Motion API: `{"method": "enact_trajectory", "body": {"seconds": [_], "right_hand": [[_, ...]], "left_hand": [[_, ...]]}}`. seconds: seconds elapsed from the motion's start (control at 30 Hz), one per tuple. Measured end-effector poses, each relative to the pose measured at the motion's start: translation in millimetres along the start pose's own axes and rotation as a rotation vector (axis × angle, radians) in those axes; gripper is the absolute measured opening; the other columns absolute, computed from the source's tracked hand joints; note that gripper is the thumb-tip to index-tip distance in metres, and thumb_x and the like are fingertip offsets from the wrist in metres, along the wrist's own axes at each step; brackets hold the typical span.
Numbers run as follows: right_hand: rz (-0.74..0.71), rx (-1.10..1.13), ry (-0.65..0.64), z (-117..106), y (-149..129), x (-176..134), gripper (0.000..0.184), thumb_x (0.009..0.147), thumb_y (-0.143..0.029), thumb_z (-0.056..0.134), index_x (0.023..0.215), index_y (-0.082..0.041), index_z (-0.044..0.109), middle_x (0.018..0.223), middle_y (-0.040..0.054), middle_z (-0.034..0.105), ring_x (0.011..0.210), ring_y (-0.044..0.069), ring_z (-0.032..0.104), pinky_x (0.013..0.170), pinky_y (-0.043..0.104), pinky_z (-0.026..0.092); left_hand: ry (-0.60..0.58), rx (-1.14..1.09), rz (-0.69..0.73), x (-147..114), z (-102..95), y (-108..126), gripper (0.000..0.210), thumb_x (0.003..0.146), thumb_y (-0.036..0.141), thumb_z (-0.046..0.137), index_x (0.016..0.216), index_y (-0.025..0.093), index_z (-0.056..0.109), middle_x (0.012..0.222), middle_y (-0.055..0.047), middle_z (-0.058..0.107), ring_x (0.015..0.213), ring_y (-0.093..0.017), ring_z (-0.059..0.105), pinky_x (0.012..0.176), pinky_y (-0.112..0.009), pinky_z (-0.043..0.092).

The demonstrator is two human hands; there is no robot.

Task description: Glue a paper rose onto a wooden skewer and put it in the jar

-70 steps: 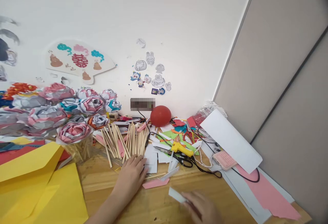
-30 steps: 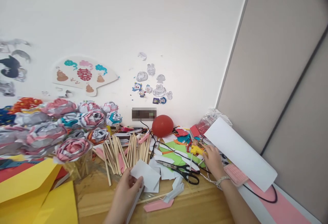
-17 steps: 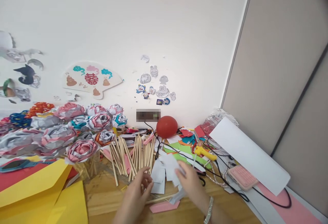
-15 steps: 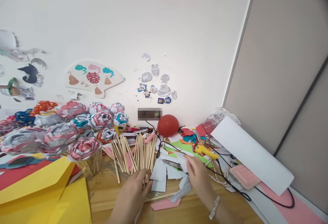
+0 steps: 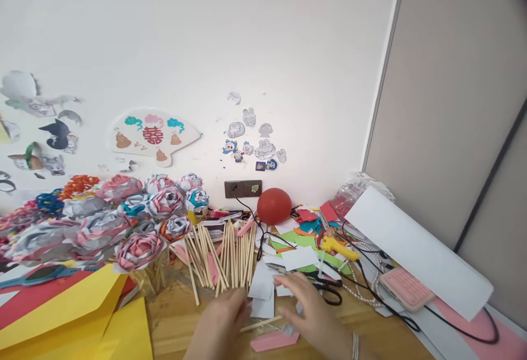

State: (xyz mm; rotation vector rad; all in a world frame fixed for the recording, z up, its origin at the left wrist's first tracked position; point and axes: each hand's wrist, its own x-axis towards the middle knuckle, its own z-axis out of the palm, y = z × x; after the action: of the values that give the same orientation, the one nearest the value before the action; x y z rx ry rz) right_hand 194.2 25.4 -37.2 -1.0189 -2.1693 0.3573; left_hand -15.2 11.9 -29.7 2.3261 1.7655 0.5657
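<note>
My left hand (image 5: 224, 316) is low over the wooden table, by the near ends of a row of thin wooden sticks (image 5: 233, 253). Its fingers are curled and smeared by motion, so what they hold, if anything, is unclear. To its right, my right hand (image 5: 304, 305) has thumb and forefinger spread apart beside small white paper pieces (image 5: 262, 283). Black-handled scissors (image 5: 331, 292) lie just beyond it. Between and below the hands are a single stick (image 5: 260, 324) and a pink paper strip (image 5: 275, 341). A greyish paper piece (image 5: 289, 331) is partly covered by my right hand.
Paper flowers (image 5: 140, 250) crowd the left, behind yellow paper sheets (image 5: 74, 316). A red balloon (image 5: 274, 206) rests against the wall. At right lie a yellow glue gun (image 5: 340, 247) with its cord, a bead string (image 5: 354, 291), a pink keypad-like object (image 5: 407, 288) and a large white sheet (image 5: 420, 250).
My right hand has let go of the scissors and white paper, which now lie on the pile, and has moved down with fingers spread. My left hand has shifted slightly right and down.
</note>
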Motion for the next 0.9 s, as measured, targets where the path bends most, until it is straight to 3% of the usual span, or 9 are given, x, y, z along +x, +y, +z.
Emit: {"method": "enact_trajectory", "body": {"seconds": [0.13, 0.2, 0.37, 0.43, 0.5, 0.57, 0.67, 0.77, 0.9], "right_hand": [[-0.068, -0.059, -0.050, 22.2, -10.6, -2.3, 0.014, 0.082, -0.028, 0.052, 0.087, -0.020, 0.063, 0.082, 0.0034, 0.066, 0.079, 0.018, 0.057, 0.072, 0.027, 0.042], [-0.104, -0.123, -0.046, 22.6, -9.2, -1.1, 0.021, 0.086, -0.024, 0.045, 0.073, -0.020, 0.062, 0.071, 0.0020, 0.065, 0.070, 0.017, 0.057, 0.066, 0.026, 0.040], [0.046, -0.161, 0.080, -17.8, 15.0, 4.3, 0.027, 0.088, -0.025, 0.039, 0.072, -0.020, 0.060, 0.069, 0.0017, 0.063, 0.068, 0.016, 0.057, 0.064, 0.025, 0.040], [0.148, -0.176, 0.234, -36.3, 33.7, 5.8, 0.026, 0.088, -0.027, 0.038, 0.076, -0.019, 0.060, 0.072, 0.0032, 0.063, 0.068, 0.017, 0.057, 0.063, 0.026, 0.042], [0.232, -0.272, 0.390, -47.6, 52.5, 6.4, 0.025, 0.087, -0.028, 0.039, 0.083, -0.017, 0.061, 0.077, 0.0068, 0.064, 0.075, 0.020, 0.057, 0.069, 0.030, 0.043], [0.256, -0.357, 0.433, -50.5, 64.6, 6.3, 0.024, 0.084, -0.026, 0.042, 0.086, -0.016, 0.063, 0.084, 0.0097, 0.066, 0.084, 0.023, 0.056, 0.077, 0.035, 0.042], [0.216, -0.363, 0.302, -44.1, 60.4, 6.4, 0.023, 0.078, -0.021, 0.050, 0.096, -0.016, 0.064, 0.101, 0.0108, 0.064, 0.097, 0.026, 0.051, 0.087, 0.040, 0.038], [0.075, -0.188, -0.015, -33.5, 36.3, 6.3, 0.031, 0.076, -0.024, 0.057, 0.106, -0.020, 0.061, 0.107, 0.0071, 0.061, 0.100, 0.023, 0.050, 0.088, 0.036, 0.038], [-0.098, -0.156, -0.340, -19.4, 13.7, 2.3, 0.016, 0.072, -0.028, 0.065, 0.088, -0.023, 0.067, 0.092, 0.0032, 0.063, 0.091, 0.021, 0.051, 0.078, 0.029, 0.040]], "left_hand": [[0.039, -0.008, 0.228, -3.4, 21.3, 6.5, 0.017, 0.077, 0.016, 0.042, 0.063, 0.021, 0.050, 0.065, -0.003, 0.061, 0.058, -0.015, 0.056, 0.052, -0.021, 0.035], [0.025, -0.026, 0.230, -3.7, 25.9, 7.9, 0.014, 0.076, 0.015, 0.044, 0.065, 0.021, 0.051, 0.066, -0.002, 0.062, 0.059, -0.015, 0.057, 0.052, -0.020, 0.036], [-0.022, -0.087, 0.023, -0.6, 5.0, 4.1, 0.022, 0.082, 0.021, 0.041, 0.063, 0.021, 0.051, 0.064, -0.001, 0.062, 0.058, -0.014, 0.058, 0.054, -0.020, 0.037], [0.028, -0.080, -0.015, 1.3, -2.2, -0.3, 0.025, 0.084, 0.023, 0.039, 0.063, 0.020, 0.052, 0.066, -0.002, 0.063, 0.060, -0.015, 0.058, 0.055, -0.021, 0.039], [0.087, -0.089, 0.039, 3.1, -1.3, -5.0, 0.020, 0.083, 0.022, 0.041, 0.070, 0.020, 0.057, 0.074, -0.005, 0.065, 0.069, -0.017, 0.060, 0.062, -0.024, 0.043], [0.132, -0.082, 0.169, 4.9, 6.9, -9.1, 0.014, 0.079, 0.018, 0.049, 0.083, 0.021, 0.062, 0.089, -0.007, 0.066, 0.084, -0.021, 0.060, 0.074, -0.030, 0.045], [0.153, -0.011, 0.315, 7.2, 22.4, -13.4, 0.026, 0.071, 0.011, 0.056, 0.093, 0.023, 0.063, 0.105, -0.008, 0.064, 0.101, -0.025, 0.055, 0.087, -0.040, 0.043], [0.148, 0.034, 0.338, 8.4, 28.9, -15.2, 0.025, 0.072, 0.011, 0.057, 0.093, 0.023, 0.064, 0.107, -0.008, 0.064, 0.103, -0.025, 0.054, 0.088, -0.042, 0.043], [0.132, 0.041, 0.347, 5.5, 22.8, -10.0, 0.013, 0.076, 0.020, 0.058, 0.088, 0.022, 0.064, 0.103, -0.008, 0.063, 0.099, -0.024, 0.054, 0.086, -0.040, 0.043]]}}
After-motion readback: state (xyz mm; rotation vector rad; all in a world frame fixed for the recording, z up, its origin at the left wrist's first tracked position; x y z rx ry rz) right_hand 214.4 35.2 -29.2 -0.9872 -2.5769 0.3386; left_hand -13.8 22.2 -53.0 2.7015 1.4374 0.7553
